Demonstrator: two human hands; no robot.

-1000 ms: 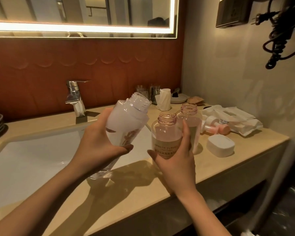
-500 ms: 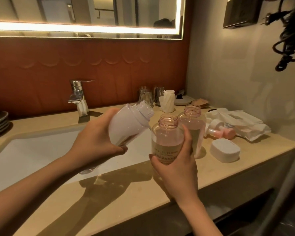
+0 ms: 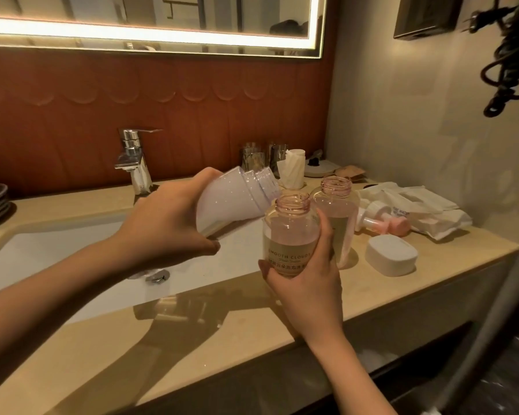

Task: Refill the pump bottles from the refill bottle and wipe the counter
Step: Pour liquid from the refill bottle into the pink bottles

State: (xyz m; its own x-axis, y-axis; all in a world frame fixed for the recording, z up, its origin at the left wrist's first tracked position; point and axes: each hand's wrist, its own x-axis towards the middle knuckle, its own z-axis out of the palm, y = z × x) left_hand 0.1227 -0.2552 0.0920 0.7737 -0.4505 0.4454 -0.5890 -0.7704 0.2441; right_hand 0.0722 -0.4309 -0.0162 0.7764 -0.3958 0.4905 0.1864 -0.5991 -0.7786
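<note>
As our left hand (image 3: pixel 168 223) grips the tilted refill bottle (image 3: pixel 231 202) at the pump bottle (image 3: pixel 291 235) clasped in our right hand (image 3: pixel 307 278) beside the sink (image 3: pixel 72 259), nothing's pouring yet; the second bottle (image 3: pixel 340 214) and wiping remain, we reckon.

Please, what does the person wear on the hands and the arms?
Nothing that shows. The left hand and right hand have no gloves, rings, watch or bracelet. The left forearm and right forearm are bare, with no sleeve in view.
</note>
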